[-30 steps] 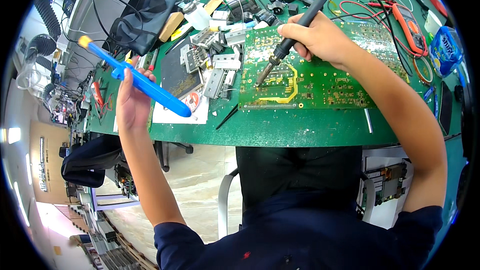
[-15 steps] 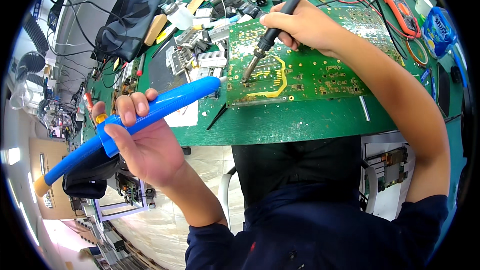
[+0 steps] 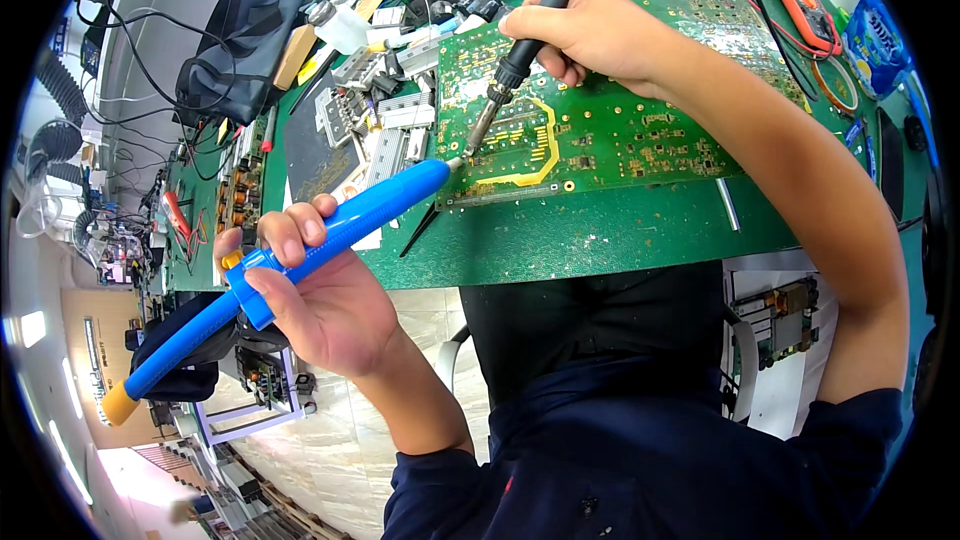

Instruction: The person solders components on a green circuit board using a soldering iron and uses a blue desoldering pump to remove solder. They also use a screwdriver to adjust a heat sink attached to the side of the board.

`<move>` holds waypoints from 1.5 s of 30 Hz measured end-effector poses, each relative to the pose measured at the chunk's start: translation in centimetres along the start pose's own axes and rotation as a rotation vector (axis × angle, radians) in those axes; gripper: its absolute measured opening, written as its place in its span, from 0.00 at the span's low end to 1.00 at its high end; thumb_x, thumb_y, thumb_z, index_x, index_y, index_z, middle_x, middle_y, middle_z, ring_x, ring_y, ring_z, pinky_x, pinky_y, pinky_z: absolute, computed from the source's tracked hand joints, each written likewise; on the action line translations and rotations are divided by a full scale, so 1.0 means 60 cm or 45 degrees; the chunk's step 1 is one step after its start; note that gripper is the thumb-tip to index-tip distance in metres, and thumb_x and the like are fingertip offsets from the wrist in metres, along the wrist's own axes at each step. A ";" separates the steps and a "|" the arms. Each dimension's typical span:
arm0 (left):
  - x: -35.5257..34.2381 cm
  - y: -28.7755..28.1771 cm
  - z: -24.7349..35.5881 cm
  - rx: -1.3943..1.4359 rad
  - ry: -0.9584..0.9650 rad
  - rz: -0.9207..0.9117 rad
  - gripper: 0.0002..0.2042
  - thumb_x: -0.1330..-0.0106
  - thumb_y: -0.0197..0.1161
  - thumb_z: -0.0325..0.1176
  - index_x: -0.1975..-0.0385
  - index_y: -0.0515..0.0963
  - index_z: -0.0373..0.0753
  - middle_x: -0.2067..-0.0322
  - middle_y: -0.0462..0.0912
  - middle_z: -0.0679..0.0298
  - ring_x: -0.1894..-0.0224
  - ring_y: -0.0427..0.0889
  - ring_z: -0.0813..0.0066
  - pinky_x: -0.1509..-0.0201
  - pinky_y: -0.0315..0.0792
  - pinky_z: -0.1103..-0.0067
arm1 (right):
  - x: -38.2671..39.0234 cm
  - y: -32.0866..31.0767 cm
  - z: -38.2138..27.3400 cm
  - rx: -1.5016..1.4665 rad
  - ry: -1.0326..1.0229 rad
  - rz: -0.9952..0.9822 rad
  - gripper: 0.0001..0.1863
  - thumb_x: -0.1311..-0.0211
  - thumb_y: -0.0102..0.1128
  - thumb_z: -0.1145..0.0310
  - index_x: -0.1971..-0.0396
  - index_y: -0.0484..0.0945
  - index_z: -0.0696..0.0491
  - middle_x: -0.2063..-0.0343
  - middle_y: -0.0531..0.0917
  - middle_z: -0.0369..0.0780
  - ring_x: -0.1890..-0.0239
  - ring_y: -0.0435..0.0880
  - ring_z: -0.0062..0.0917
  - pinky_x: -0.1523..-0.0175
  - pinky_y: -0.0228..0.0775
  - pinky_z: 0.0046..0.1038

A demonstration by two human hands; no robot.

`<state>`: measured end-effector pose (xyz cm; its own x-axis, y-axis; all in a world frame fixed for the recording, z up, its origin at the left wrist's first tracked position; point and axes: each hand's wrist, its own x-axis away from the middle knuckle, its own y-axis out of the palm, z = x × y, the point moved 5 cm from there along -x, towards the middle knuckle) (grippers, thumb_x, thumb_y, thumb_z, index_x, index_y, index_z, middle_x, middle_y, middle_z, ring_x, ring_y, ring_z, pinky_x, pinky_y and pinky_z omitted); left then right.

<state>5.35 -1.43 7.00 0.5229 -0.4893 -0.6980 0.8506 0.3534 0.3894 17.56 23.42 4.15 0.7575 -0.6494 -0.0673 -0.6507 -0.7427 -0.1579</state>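
My left hand (image 3: 325, 305) is closed around a blue desoldering pump (image 3: 370, 212) with a yellow end. The pump slants up to the right, and its pale nozzle is close to the soldering iron's tip. In my right hand (image 3: 590, 35) is a soldering iron (image 3: 517, 65) with a black handle, gripped like a pen. The iron points down at the left part of a large green circuit board (image 3: 600, 155), near a yellow-edged area. Whether nozzle and tip touch each other or the board, I cannot tell.
The board lies on a green workbench (image 3: 600, 230). Metal heat sinks (image 3: 405, 112) and loose parts are heaped to its left, beside a white bottle (image 3: 340, 25) and a black bag (image 3: 240, 50). An orange multimeter (image 3: 797, 5) and a blue packet (image 3: 877, 45) lie at the far right.
The desoldering pump in my left hand has moved right, bringing its nozzle to the iron's tip. The view has shifted slightly. Both hands keep their grips.
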 end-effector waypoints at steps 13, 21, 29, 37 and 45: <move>0.010 0.020 -0.005 -0.198 0.118 0.029 0.17 0.27 0.50 0.43 0.43 0.59 0.46 0.70 0.68 0.66 0.64 0.70 0.71 0.48 0.65 0.62 | 0.000 0.000 0.002 -0.001 0.018 0.012 0.14 0.39 0.59 0.60 0.75 0.76 0.55 0.89 0.73 0.34 0.87 0.72 0.15 0.81 0.62 0.17; 0.021 0.035 -0.015 -0.515 0.376 0.090 0.13 0.28 0.46 0.39 0.47 0.62 0.48 0.81 0.62 0.70 0.79 0.65 0.78 0.66 0.68 0.72 | 0.007 0.001 0.000 0.001 0.035 0.031 0.12 0.41 0.59 0.60 0.74 0.78 0.55 0.90 0.72 0.33 0.88 0.71 0.13 0.81 0.61 0.17; 0.036 0.067 -0.020 -0.572 0.493 0.314 0.09 0.27 0.46 0.36 0.50 0.62 0.53 0.82 0.59 0.71 0.82 0.60 0.81 0.71 0.66 0.77 | 0.007 0.002 -0.024 0.014 0.243 -0.046 0.16 0.41 0.57 0.64 0.82 0.76 0.59 0.86 0.77 0.41 0.84 0.75 0.23 0.78 0.66 0.24; 0.016 0.074 -0.021 -0.604 0.431 0.353 0.04 0.29 0.50 0.33 0.62 0.61 0.49 0.86 0.56 0.73 0.84 0.58 0.83 0.74 0.64 0.81 | 0.009 0.004 -0.032 0.081 0.300 0.007 0.15 0.41 0.57 0.65 0.83 0.76 0.59 0.87 0.76 0.40 0.84 0.74 0.23 0.79 0.64 0.24; 0.016 0.072 -0.022 -0.642 0.419 0.353 0.05 0.27 0.49 0.32 0.65 0.61 0.47 0.86 0.54 0.74 0.84 0.55 0.85 0.75 0.61 0.81 | 0.008 0.004 -0.029 0.046 0.339 0.024 0.16 0.41 0.57 0.64 0.83 0.76 0.59 0.86 0.77 0.41 0.84 0.74 0.23 0.79 0.65 0.24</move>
<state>9.48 0.71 7.21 0.6062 -0.0854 -0.7907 0.5144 0.8004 0.3079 17.67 22.65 5.78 0.7013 -0.6869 0.1905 -0.6589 -0.7267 -0.1945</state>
